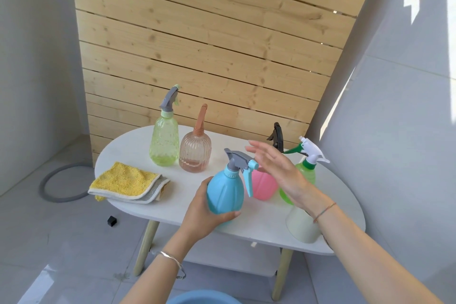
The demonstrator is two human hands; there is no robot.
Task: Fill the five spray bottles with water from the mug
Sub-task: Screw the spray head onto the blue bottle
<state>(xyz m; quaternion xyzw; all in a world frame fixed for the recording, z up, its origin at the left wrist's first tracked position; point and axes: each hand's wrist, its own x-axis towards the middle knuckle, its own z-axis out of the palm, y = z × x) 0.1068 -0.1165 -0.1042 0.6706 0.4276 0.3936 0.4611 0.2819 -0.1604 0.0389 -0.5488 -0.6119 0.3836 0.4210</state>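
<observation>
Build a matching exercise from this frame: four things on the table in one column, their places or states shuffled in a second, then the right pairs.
Things
1. blue spray bottle
2. yellow cloth
3. peach ribbed bottle
4. cream mug

Places or states
A. folded, at the left end of the table
B. gripped by the left hand
C. standing at the near right edge
D. upright at the back, beside the pale green bottle

Pairs: 1-B, 2-A, 3-D, 4-C

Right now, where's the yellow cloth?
In the head view the yellow cloth lies folded at the left end of the table, just in front of the pale green spray bottle.
</observation>
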